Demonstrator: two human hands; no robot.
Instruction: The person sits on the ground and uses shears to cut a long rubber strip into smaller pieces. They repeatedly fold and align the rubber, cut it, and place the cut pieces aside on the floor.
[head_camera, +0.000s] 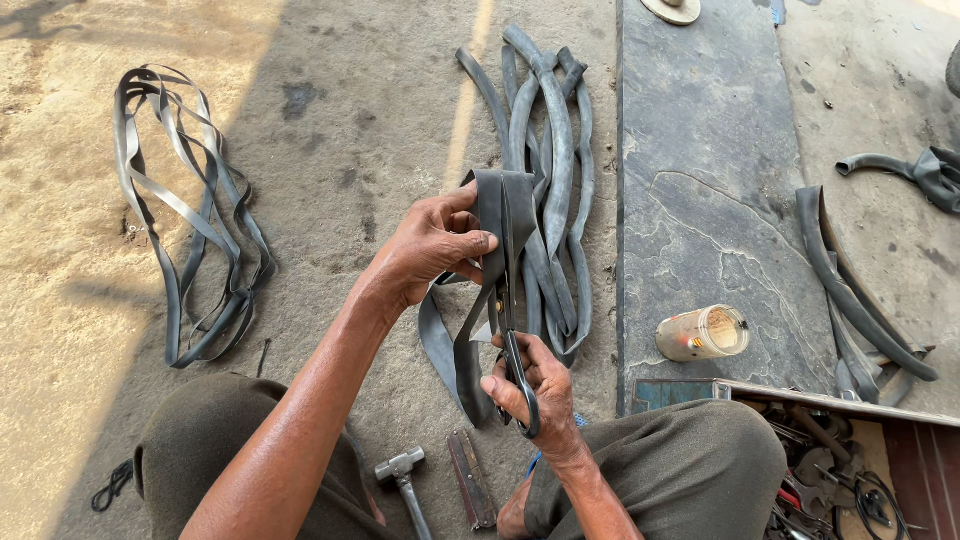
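My left hand (432, 245) pinches the top of a folded black rubber inner tube strip (492, 215), holding it up so its tail hangs toward my knees. My right hand (530, 388) grips the black handles of a pair of scissors (506, 330), thumb and fingers through the loops. The blades point upward along the rubber strip, running into its folded middle. Behind the strip lies a heap of black inner tubes (545, 170) on the concrete ground.
A bundle of thin cut rubber bands (185, 220) lies at the left. A hammer (402, 475) and a flat metal tool (470, 480) rest between my knees. A small tipped jar (702, 333) sits on a stone slab (700, 150). An open toolbox (850, 460) stands at right, more tubes (850, 290) beyond.
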